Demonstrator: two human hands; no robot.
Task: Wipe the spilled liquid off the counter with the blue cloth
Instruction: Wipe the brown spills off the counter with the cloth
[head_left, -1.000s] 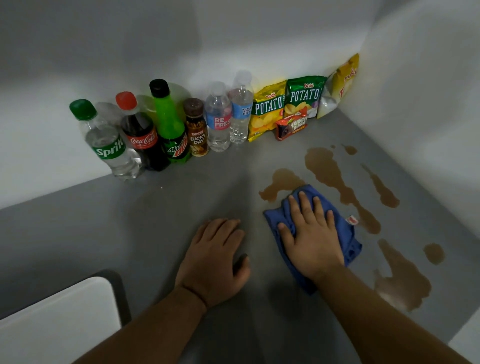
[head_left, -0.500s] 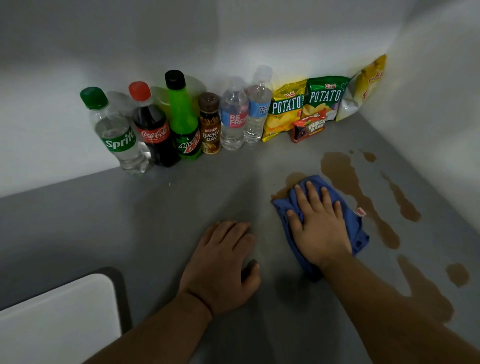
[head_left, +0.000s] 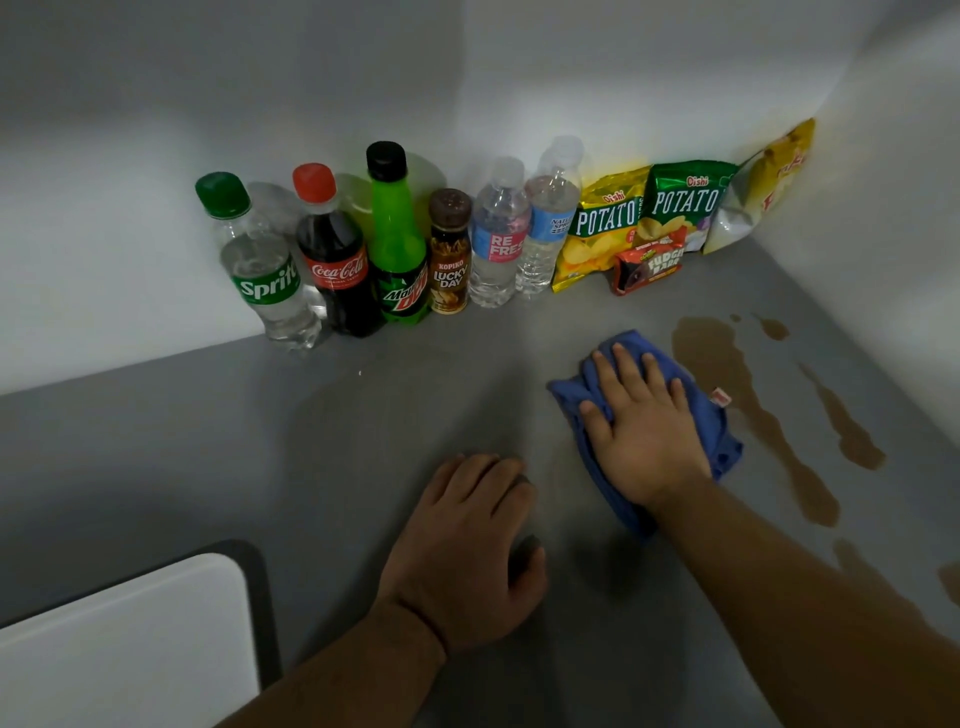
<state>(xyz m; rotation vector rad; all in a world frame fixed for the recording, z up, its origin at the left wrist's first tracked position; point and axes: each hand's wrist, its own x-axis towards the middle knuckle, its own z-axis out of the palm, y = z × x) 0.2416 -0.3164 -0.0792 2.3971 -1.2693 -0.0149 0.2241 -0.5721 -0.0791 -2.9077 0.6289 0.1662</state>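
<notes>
Left grip (head_left: 462, 551) released, resting on the grey surface (head_left: 311, 467), holding nothing. Right grip (head_left: 644, 436) flat, fingers straight, pressing the blue cloth (head_left: 724, 447) down, not clenching it. Cloth sits mid-surface, right edge just beside the long brown spill (head_left: 727, 374), with more streaks further right. Risk: the cloth is bunched, so contact is patchy and it likely smears or saturates before the streaks clear. A far sweep could nudge the fudge pack (head_left: 649, 270). Cloth looks soft and crumpled, white tag at its right edge.
</notes>
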